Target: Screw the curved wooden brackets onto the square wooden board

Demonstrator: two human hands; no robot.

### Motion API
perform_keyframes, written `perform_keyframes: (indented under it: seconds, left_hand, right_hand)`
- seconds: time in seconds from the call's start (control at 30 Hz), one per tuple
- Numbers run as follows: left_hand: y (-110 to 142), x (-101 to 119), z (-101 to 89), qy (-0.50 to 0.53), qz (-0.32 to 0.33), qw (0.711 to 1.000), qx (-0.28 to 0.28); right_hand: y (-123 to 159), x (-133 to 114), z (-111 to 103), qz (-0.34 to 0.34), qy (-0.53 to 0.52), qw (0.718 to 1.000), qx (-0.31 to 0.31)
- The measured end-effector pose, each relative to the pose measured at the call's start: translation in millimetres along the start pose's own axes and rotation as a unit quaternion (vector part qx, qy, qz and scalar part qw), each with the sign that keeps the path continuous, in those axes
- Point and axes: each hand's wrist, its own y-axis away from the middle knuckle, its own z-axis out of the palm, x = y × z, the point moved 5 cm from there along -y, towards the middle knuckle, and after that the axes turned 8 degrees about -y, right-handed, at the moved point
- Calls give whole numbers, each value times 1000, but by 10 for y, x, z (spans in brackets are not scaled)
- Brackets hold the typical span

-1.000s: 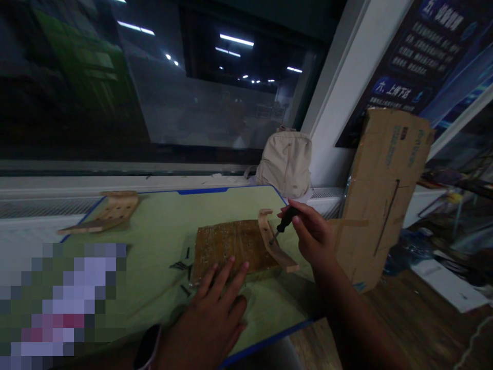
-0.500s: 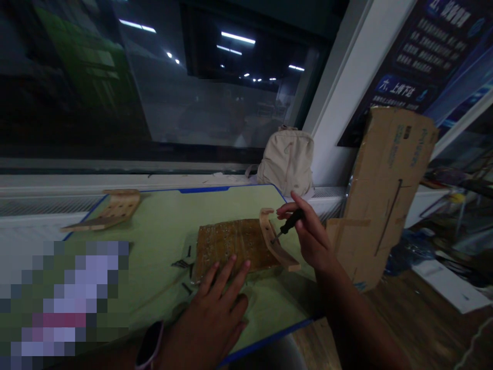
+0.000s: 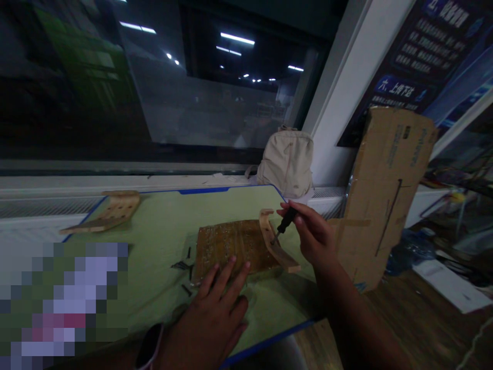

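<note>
My right hand [image 3: 311, 234] is closed around the dark handle of a screwdriver [image 3: 287, 221]. The tip meets a curved wooden piece with holes [image 3: 281, 256], which lies along the right edge of a brown wooden board [image 3: 231, 241]. My left hand [image 3: 215, 303] rests flat with its fingers spread on the board's near edge. Several dark screws [image 3: 181, 265] lie just left of the board. Whether a screw sits under the screwdriver tip is too small to tell.
Another wooden piece with holes [image 3: 117, 210] lies at the table's far left corner. The light green table [image 3: 165, 216] has a blue edge. A beige backpack [image 3: 287, 162] leans by the window, and a large cardboard sheet [image 3: 389, 200] stands at the right. The lower left is pixelated.
My right hand's fingers loosened and shifted on the screwdriver handle, then closed round it again. The screwdriver tilted lower and came back steeper. My left hand and the board stayed put.
</note>
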Motion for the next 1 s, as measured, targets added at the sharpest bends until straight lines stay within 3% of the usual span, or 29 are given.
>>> perform_keyframes:
  seconds: [0.17,0.43,0.7,0.87,1.0]
  left_hand:
    - [25,-2,13,14,0,1000,-7]
    - [-3,-8,-13,6,1,1000,-8]
    - [39,-1,42,19,-4,1000,0]
    - [34,3,35,18,2,1000,-5]
    - [28,-1,21,13,-1,1000,-4]
  right_hand:
    - [-5,-20,11,-11,-24,998,49]
    - [-34,-74,-8,-59,33,996,52]
    - [4,-22,39,-6,-31,999,45]
    - [-6,-50,-7,-81,28,994,72]
    - [-35,-95,-39,-110,96,988,49]
